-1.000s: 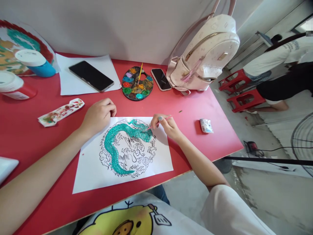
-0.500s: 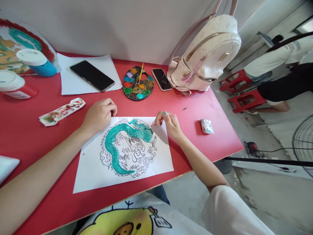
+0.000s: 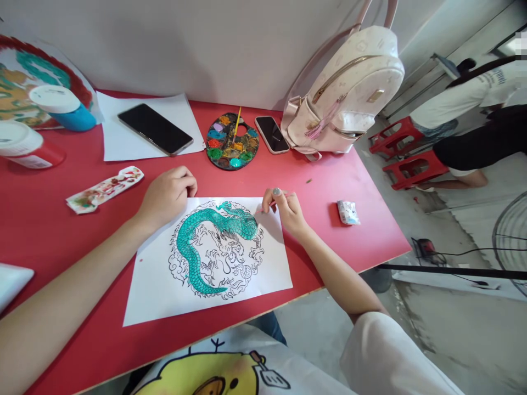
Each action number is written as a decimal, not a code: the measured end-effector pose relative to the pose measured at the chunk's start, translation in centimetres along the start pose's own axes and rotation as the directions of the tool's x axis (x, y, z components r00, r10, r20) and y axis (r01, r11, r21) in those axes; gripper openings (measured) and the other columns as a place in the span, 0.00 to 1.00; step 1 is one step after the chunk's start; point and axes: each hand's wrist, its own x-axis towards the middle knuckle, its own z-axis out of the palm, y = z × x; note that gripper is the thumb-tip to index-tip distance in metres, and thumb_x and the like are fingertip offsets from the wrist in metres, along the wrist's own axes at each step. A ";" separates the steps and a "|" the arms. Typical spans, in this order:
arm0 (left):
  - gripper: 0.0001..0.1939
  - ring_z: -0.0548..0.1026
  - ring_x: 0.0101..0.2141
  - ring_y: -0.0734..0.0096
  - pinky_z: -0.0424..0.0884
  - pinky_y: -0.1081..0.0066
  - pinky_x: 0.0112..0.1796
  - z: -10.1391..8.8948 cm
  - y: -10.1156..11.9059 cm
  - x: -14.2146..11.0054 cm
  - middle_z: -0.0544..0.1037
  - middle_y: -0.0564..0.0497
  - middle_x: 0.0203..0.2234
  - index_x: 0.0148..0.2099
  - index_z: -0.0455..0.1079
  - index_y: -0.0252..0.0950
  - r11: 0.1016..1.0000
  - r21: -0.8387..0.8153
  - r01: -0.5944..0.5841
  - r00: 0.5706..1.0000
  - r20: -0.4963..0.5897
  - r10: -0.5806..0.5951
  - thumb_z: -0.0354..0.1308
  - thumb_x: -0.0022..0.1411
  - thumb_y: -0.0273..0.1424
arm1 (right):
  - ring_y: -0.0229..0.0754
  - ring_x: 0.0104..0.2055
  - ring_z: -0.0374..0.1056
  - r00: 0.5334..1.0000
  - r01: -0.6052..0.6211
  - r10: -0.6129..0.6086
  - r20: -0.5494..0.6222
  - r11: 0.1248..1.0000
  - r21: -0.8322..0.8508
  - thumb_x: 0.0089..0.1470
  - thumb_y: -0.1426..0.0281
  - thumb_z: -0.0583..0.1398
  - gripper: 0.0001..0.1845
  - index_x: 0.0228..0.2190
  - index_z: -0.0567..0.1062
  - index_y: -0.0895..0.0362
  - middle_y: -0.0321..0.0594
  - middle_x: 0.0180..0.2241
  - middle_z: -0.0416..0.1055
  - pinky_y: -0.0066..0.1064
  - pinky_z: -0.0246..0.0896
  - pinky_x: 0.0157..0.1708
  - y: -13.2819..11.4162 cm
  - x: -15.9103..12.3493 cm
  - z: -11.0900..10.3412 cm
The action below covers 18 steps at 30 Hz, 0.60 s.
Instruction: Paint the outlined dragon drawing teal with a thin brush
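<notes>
A white sheet [image 3: 152, 291] with a printed line drawing of a dragon [image 3: 190, 241] lies on the red table. The dragon's long body is coloured teal; its head, claws and the clouds around are plain black outline. My right hand [image 3: 287, 211] pinches a thin pink paintbrush [image 3: 272, 207], its tip end at the upper right of the teal body. The bristles are too small to make out. My left hand [image 3: 167, 192] rests, fingers curled in, at the sheet's upper left corner. Beyond the sheet lies a paint palette [image 3: 222, 155] with several colours and a yellow brush [image 3: 237, 123] across it.
Phones [image 3: 156, 129] [image 3: 272, 134], blank paper [image 3: 113, 142] and a pale pink backpack [image 3: 349, 93] stand along the wall. At left are paint bottles [image 3: 74, 115] [image 3: 24, 145] and a paint-stained strip [image 3: 105, 189]. A small packet [image 3: 348, 212] lies right. People sit on red stools [image 3: 415, 167] beyond.
The pink paintbrush's tip has shifted very slightly to the right. My left hand and the sheet stay in place.
</notes>
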 end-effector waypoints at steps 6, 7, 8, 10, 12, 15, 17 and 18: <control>0.16 0.70 0.40 0.61 0.62 0.59 0.42 0.1 -0.3 -0.1 0.75 0.47 0.39 0.30 0.63 0.41 1.000 0.009 -0.005 1.000 -0.015 0.005 0.48 0.67 0.18 | 0.41 0.26 0.71 0.999 -0.032 0.032 0.041 0.999 -0.003 0.76 0.30 0.50 0.47 0.21 0.74 0.52 0.38 0.22 0.72 0.36 0.68 0.33 -0.1 0.0 0.1; 0.15 0.70 0.40 0.61 0.62 0.59 0.42 0.2 -0.4 -0.1 0.75 0.47 0.39 0.30 0.63 0.41 1.000 0.007 -0.015 1.000 -0.017 0.015 0.48 0.67 0.18 | 0.41 0.27 0.72 0.999 -0.031 0.032 0.014 0.999 -0.014 0.75 0.29 0.50 0.47 0.21 0.75 0.52 0.39 0.23 0.73 0.36 0.68 0.33 -0.1 0.0 0.1; 0.15 0.70 0.40 0.62 0.62 0.60 0.42 0.3 -0.6 0.0 0.75 0.47 0.38 0.30 0.63 0.41 1.000 0.005 -0.024 0.999 -0.022 0.024 0.48 0.67 0.18 | 0.41 0.28 0.73 1.000 -0.029 0.029 0.004 0.999 -0.021 0.74 0.29 0.51 0.47 0.22 0.76 0.52 0.39 0.24 0.74 0.36 0.68 0.33 -0.2 0.0 0.1; 0.14 0.71 0.39 0.61 0.62 0.60 0.41 0.6 -0.9 0.1 0.76 0.48 0.38 0.30 0.64 0.41 0.999 0.003 -0.036 0.999 -0.032 0.036 0.48 0.65 0.18 | 0.41 0.27 0.72 0.999 -0.032 0.033 0.042 0.999 -0.017 0.73 0.28 0.52 0.46 0.23 0.77 0.52 0.39 0.24 0.75 0.35 0.69 0.33 -0.2 0.0 0.1; 0.14 0.71 0.38 0.61 0.62 0.60 0.40 0.9 -1.3 0.2 0.76 0.48 0.37 0.29 0.63 0.41 0.999 0.007 -0.038 0.998 -0.051 0.039 0.49 0.63 0.19 | 0.40 0.25 0.70 0.996 -0.049 0.050 0.071 0.999 -0.010 0.73 0.29 0.52 0.47 0.21 0.76 0.52 0.38 0.22 0.73 0.35 0.69 0.32 -0.2 0.0 0.0; 0.13 0.71 0.38 0.60 0.62 0.59 0.40 1.1 -1.6 0.3 0.76 0.47 0.37 0.29 0.63 0.42 0.999 0.007 -0.047 0.997 -0.061 0.047 0.48 0.63 0.20 | 0.40 0.26 0.69 0.999 -0.036 0.036 0.005 0.999 -0.021 0.74 0.29 0.52 0.47 0.20 0.75 0.52 0.38 0.22 0.74 0.35 0.68 0.33 -0.2 0.0 0.0; 0.13 0.71 0.38 0.60 0.62 0.59 0.40 1.1 -1.6 0.3 0.76 0.47 0.37 0.29 0.63 0.42 0.999 0.005 -0.046 0.997 -0.060 0.047 0.48 0.63 0.20 | 0.41 0.27 0.71 0.999 -0.030 0.030 0.027 0.999 -0.016 0.73 0.29 0.53 0.46 0.22 0.77 0.52 0.39 0.24 0.76 0.36 0.68 0.33 -0.2 0.0 0.0; 0.13 0.71 0.38 0.60 0.62 0.59 0.40 1.0 -1.6 0.3 0.76 0.47 0.37 0.29 0.63 0.42 0.999 0.005 -0.044 0.997 -0.060 0.044 0.48 0.62 0.20 | 0.41 0.27 0.71 0.998 -0.033 0.034 0.058 0.999 -0.009 0.73 0.29 0.53 0.46 0.22 0.77 0.52 0.39 0.23 0.76 0.36 0.69 0.33 -0.2 0.0 0.0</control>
